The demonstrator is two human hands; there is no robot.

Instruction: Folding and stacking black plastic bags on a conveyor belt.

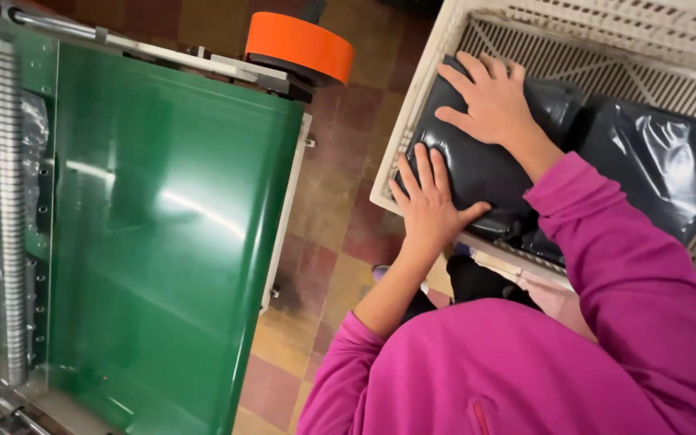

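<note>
Both my hands press flat on a black plastic-wrapped package (477, 173) lying in a white slatted crate (412, 121). My left hand (428, 201) rests on the package's near left corner, fingers spread. Farther in, my right hand (489, 101) lies on the package's top, fingers also spread. A second shiny black wrapped package (662, 173) sits beside it to the right in the same crate. My magenta sleeves fill the lower right.
A green conveyor belt (163, 234) with a metal frame and a threaded rod (11, 209) runs along the left. An orange round part (300, 44) sits at the belt's far end. Red and yellow floor tiles (332, 209) show between the conveyor and the crate.
</note>
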